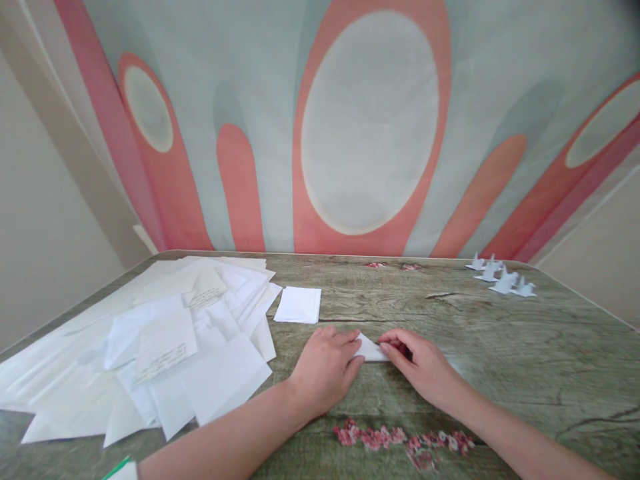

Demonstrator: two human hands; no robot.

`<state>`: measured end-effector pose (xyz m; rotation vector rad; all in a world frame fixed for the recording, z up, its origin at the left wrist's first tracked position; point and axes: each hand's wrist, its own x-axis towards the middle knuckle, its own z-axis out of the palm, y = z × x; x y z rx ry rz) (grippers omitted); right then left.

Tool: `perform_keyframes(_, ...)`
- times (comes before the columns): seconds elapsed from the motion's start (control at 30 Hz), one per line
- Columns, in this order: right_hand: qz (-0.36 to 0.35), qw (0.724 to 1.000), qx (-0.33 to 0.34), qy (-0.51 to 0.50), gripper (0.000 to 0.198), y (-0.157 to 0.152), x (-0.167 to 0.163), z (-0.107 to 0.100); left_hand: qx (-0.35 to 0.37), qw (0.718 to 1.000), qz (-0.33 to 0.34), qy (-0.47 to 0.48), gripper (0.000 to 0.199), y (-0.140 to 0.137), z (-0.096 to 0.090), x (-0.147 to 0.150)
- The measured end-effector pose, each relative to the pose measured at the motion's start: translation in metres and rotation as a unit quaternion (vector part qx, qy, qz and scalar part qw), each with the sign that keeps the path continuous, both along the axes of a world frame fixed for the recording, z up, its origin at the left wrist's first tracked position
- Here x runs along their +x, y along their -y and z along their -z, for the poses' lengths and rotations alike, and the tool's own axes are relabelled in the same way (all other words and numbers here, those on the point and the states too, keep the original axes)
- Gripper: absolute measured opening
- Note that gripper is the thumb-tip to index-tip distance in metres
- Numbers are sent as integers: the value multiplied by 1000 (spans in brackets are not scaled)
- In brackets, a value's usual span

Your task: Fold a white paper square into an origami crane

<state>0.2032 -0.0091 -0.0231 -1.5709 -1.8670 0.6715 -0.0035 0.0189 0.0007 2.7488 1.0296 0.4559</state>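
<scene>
A small folded piece of white paper (370, 349) lies on the table between my hands, its visible part shaped like a triangle. My left hand (327, 365) rests over its left end, fingers and thumb gripping it, so that end is hidden. At the right corner, my right hand (413, 360) pinches the paper between thumb and fingertips. Just beyond my left hand sits a small stack of square white paper (298, 305).
Loose white sheets (220, 373), some with writing, spread over the left of the wood-patterned table (525, 373). Several folded white paper birds (504, 280) stand at the far right. Pink blossoms (380, 437) show on the surface near me. A patterned curtain (273, 133) hangs behind.
</scene>
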Motion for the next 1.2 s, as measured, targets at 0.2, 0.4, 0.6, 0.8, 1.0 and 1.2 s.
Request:
perform_keyframes(0.2, -40, 998, -22, -44, 22, 6, 9, 2, 24, 999, -9, -34, 26, 2, 0, 1)
perform_keyframes(0.4, -64, 997, -25, -36, 19, 3, 12, -1, 37, 998, -8, -50, 27, 3, 1, 2)
perform_keyframes(0.6, -88, 996, -6, -16, 20, 3, 11, -6, 43, 998, -4, -51, 27, 3, 2, 2)
perform_keyframes(0.8, -95, 995, 8, 4, 24, 3, 12, -2, 53, 997, -18, -53, 26, 5, 2, 4)
perform_keyframes(1.0, -89, 996, 4, 0, 24, 3, 11, -2, 51, 997, -21, -60, 26, 6, 3, 4)
perform_keyframes(1.2, -82, 997, -2, 2, 23, 3, 11, -4, 39, 998, -15, -50, 26, 4, 3, 3)
